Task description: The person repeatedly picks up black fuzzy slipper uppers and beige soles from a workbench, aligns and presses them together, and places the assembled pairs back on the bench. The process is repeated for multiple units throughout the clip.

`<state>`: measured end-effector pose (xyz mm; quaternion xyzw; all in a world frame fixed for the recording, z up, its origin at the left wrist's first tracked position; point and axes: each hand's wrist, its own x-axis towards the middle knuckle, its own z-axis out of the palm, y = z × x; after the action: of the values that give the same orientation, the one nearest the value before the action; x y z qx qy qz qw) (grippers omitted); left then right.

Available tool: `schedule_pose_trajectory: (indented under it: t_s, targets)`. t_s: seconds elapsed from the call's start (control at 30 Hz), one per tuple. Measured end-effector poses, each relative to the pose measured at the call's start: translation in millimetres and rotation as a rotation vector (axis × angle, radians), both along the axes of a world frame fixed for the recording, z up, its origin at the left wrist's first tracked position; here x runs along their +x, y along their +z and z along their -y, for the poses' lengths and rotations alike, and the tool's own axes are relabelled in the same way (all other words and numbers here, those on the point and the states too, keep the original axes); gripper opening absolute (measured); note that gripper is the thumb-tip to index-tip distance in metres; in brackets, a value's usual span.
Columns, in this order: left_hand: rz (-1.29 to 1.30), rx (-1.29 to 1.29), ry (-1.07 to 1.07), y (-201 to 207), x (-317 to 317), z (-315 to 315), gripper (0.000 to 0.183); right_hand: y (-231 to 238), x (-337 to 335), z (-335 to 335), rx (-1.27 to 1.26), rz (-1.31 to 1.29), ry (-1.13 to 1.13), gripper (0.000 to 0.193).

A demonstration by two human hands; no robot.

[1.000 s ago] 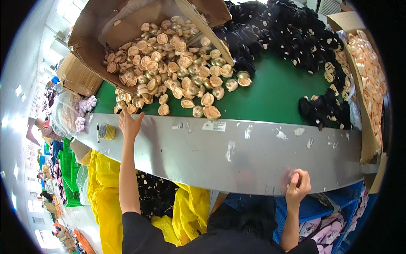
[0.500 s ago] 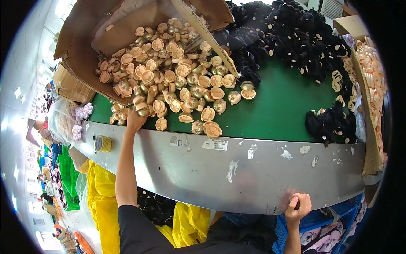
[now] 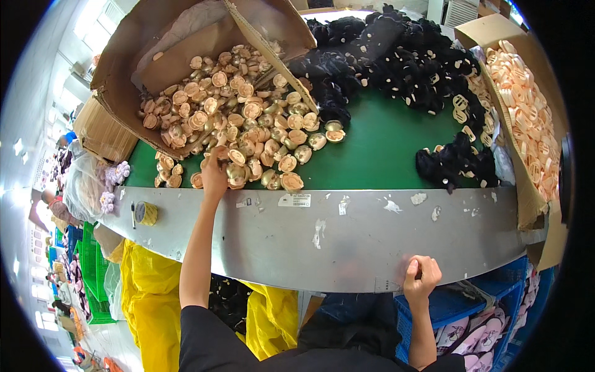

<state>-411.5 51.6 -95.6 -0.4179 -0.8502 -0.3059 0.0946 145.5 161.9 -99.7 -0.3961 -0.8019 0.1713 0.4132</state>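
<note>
My left hand [image 3: 214, 177] reaches into the near edge of a heap of small half-round pieces [image 3: 253, 110], gold on the domed side and peach on the flat side. Its fingers are bent closed among them. Whatever they grip is hidden by the hand and the surrounding pieces. My right hand [image 3: 423, 276] is closed like a fist over the grey metal table edge [image 3: 365, 232], well away from the heap. What lies inside its curled fingers cannot be seen.
A tilted cardboard box [image 3: 118, 118] spills the pieces onto a green surface [image 3: 384, 142]. Black furry items [image 3: 396, 56] are piled behind, more [image 3: 455, 162] nearer right. At right stands a box of peach oval parts [image 3: 524, 105]. A yellow tape roll [image 3: 146, 213] rests left.
My left hand has shifted right along the heap's near edge, and pieces there have been disturbed. My right hand stays closed near the table edge. The whole view has shifted slightly.
</note>
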Motion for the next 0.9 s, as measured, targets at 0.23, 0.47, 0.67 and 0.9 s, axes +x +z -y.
schedule_pose_trajectory:
  t_s: [0.23, 0.47, 0.67, 0.9]
  targets:
    - [-0.072, 0.273, 0.113, 41, 20, 0, 0.037, 1, 0, 1, -0.008, -0.031, -0.006, 0.008]
    - [0.075, 0.235, 0.241, 63, 38, 3, 0.029, 1, -1, 2, 0.012, -0.041, -0.005, 0.008]
    - [0.23, 0.215, 0.285, 68, 33, -1, 0.045, -1, 1, 1, 0.025, -0.036, -0.012, 0.008]
    - [0.944, 0.532, 0.023, 78, 54, 1, 0.027, -2, 2, 2, 0.023, -0.028, -0.013, 0.008]
